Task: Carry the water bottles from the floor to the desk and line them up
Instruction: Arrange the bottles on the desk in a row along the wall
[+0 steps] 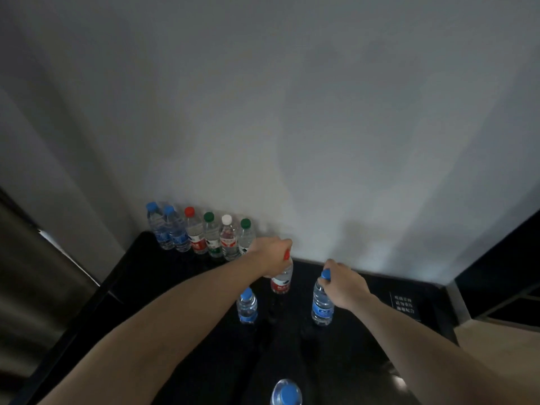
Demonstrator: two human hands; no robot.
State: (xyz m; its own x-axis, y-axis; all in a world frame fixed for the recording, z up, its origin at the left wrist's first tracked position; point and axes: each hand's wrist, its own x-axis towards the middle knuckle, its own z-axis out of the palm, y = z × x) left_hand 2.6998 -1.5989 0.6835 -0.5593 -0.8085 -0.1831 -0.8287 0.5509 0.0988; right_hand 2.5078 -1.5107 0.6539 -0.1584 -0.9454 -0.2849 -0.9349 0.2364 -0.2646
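nearest blue-capped bottle (286, 393) stands free; left hand (273, 252) grips red-capped bottle (282, 277), right hand (346, 283) blue-labelled bottle (321, 308).

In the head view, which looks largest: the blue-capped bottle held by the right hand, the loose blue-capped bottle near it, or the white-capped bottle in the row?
1. Blue-capped clear bottle held by right hand
2. Loose blue-capped bottle
3. White-capped bottle

Nearness to the camera makes true sizes unsure.

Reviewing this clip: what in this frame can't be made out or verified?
- Head view: red cap of the red-label bottle mostly covered by the left hand.
- Near blue-cap bottle: body cut off by the bottom edge.
- White text on the desk: too small to read.
- Right hand hides the blue-label bottle neck.
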